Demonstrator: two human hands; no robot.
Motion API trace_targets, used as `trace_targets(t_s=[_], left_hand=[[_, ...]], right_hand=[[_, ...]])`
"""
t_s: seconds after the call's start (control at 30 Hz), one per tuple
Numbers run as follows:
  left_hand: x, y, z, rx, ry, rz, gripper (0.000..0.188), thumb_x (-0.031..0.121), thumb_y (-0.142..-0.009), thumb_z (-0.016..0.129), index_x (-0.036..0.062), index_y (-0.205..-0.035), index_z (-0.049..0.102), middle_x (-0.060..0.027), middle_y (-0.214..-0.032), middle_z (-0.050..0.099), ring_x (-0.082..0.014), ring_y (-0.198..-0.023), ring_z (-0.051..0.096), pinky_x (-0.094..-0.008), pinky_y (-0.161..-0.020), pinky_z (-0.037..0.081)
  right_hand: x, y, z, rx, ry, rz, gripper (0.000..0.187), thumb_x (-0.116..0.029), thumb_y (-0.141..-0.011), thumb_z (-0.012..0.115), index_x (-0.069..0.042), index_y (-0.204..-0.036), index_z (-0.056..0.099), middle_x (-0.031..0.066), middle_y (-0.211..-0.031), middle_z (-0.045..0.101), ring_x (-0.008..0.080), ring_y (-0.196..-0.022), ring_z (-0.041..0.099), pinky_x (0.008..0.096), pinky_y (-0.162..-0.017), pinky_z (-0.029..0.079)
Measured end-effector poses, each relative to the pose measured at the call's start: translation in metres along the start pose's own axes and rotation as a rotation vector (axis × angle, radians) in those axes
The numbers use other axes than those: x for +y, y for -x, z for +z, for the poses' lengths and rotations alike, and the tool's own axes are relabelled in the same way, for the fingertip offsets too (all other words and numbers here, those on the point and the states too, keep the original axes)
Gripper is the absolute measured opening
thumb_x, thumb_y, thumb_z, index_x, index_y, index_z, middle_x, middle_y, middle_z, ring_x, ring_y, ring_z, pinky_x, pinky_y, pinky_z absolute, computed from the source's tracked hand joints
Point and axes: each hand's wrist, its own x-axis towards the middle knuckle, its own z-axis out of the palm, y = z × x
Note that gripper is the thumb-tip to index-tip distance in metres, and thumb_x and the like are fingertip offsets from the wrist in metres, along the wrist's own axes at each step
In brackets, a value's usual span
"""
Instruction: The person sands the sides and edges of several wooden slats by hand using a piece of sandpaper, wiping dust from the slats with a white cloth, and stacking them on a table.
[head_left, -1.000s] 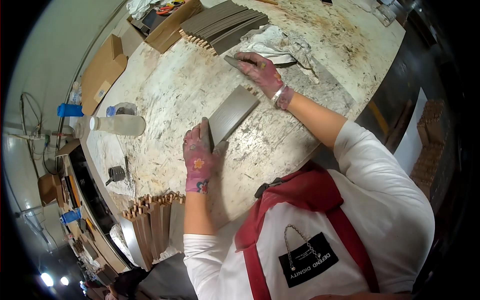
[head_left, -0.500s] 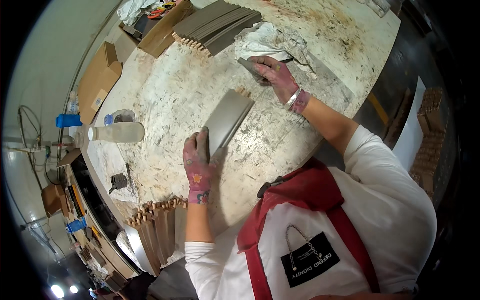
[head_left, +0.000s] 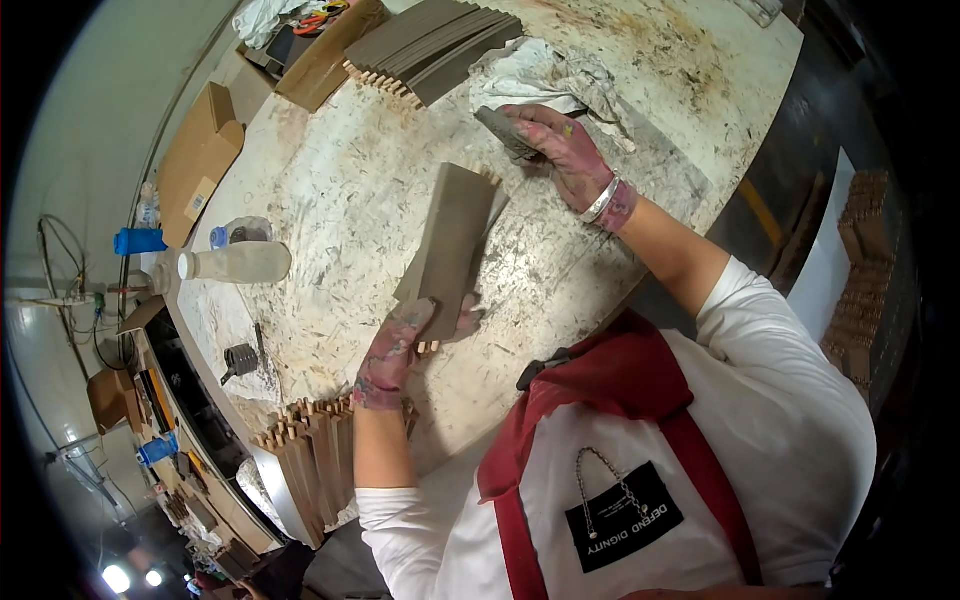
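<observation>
My left hand, in a stained pink flowered glove, is closed round the near end of a flat grey panel. Small wooden pegs poke out of that end, next to my fingers. The panel is tilted up off the table, and edges of what looks like another grey piece show behind it; how far that goes is hidden. To the far right, my right hand, gloved alike, grips a dark grey pad between thumb and fingers, apart from the panel. Just beyond it lies a crumpled white rag.
A stack of grey pegged panels lies at the far side of the worn table. More panels stand at the near left. A cloudy bottle, an open cardboard box and a black coiled item are on the left.
The panel that lay flat with its shiny face up is now raised and tilted, its matt face showing. My left hand has shifted down to its near end; my right hand moved slightly.
</observation>
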Motion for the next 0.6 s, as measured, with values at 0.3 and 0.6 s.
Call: trace_targets(t_s=[0.3, 0.6], left_hand=[[0.028, -0.003, -0.020, 0.442, -0.567, -0.241, 0.038, 0.004, -0.096, 0.055, -0.0109, -0.131, 0.050, -0.0190, -0.129, 0.060, -0.0208, -0.105, 0.064, -0.0306, -0.088, 0.053], [0.000, -0.049, 0.011, 0.765, -1.860, 0.261, 0.093, 0.050, -0.079, 0.075, 0.0041, -0.149, 0.036, -0.0189, -0.139, 0.052, -0.0344, -0.133, 0.045, -0.0469, -0.113, 0.034]], right_hand=[[0.034, -0.001, -0.006, -0.151, 0.018, 0.110, 0.052, -0.038, -0.093, 0.068, -0.004, -0.131, 0.058, 0.0035, -0.102, 0.068, 0.0079, -0.081, 0.060, 0.0229, -0.067, 0.048], [0.048, -0.023, 0.003, -0.178, 0.282, -0.084, 0.046, -0.037, -0.090, 0.072, -0.002, -0.119, 0.066, 0.0032, -0.095, 0.068, 0.0108, -0.081, 0.062, 0.0255, -0.072, 0.050]])
